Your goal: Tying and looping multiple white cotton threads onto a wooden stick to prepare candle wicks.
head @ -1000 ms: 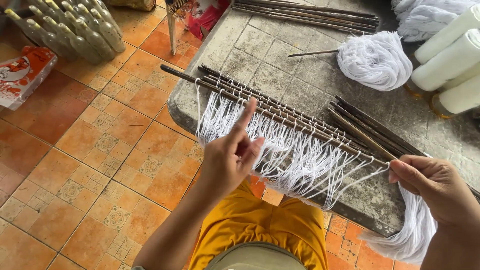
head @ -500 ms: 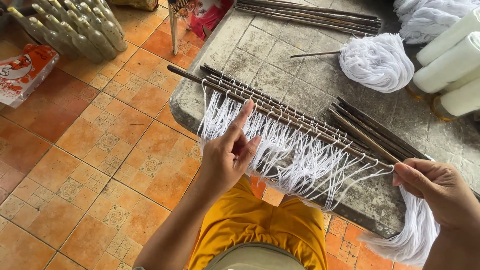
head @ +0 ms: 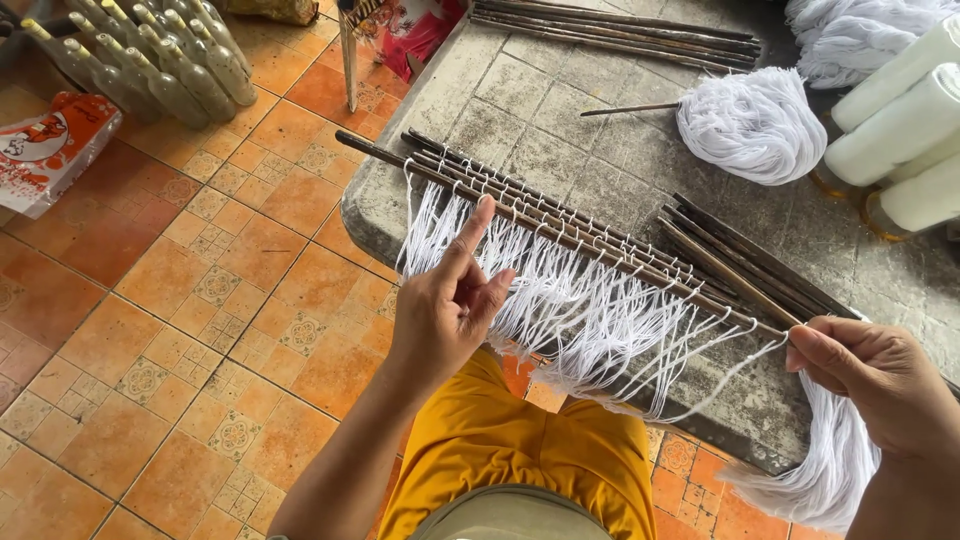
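Here, a grey stone table [head: 560, 150] stands over an orange tiled floor [head: 170, 330], seen from above. Along its far edge lies a bundle of dark sticks [head: 620, 25]; a loose skein of white thread [head: 752, 125] wound on a thin stick rests near the middle, with white rolls [head: 900, 130] just beside it at the right. On the floor at upper left stands a cluster of pale bottles [head: 150, 60], and a red-and-white packet [head: 50, 150] lies near them. Across the table's near edge runs a row of dark rods [head: 560, 235], from which white threads [head: 560, 310] hang in loops, draping over the edge above the person's yellow garment [head: 520, 440]. The left hand [head: 450, 305] is raised in front of the hanging threads, index finger pointing up and the other fingers loosely curled; it grasps nothing, and its fingertips partly hide the threads behind them. The right hand [head: 880, 375] is pinched closed on a thick white hank [head: 830, 470] that trails down below it, at the right end of the rods, with single strands running from its fingertips back to the hanging row.
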